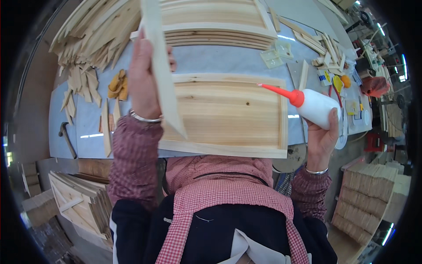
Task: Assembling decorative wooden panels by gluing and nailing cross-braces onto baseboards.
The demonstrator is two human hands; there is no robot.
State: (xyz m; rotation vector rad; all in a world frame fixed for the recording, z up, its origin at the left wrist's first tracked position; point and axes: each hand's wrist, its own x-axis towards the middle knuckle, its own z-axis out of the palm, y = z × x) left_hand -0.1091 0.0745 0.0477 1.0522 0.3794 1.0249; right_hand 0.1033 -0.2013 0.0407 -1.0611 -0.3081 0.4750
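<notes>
Left hand grips a pale wooden slat upright; right hand clasps a white red-nozzled glue bottle, seemingly mid-gluing; next, nozzle must meet slat above the framed wooden panel

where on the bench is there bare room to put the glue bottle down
The widest bare patch of the grey bench top lies left of the framed panel, between the yellow gloves and the hammer. A narrower strip runs behind the panel. The right end, by the offcuts, is crowded.
</notes>
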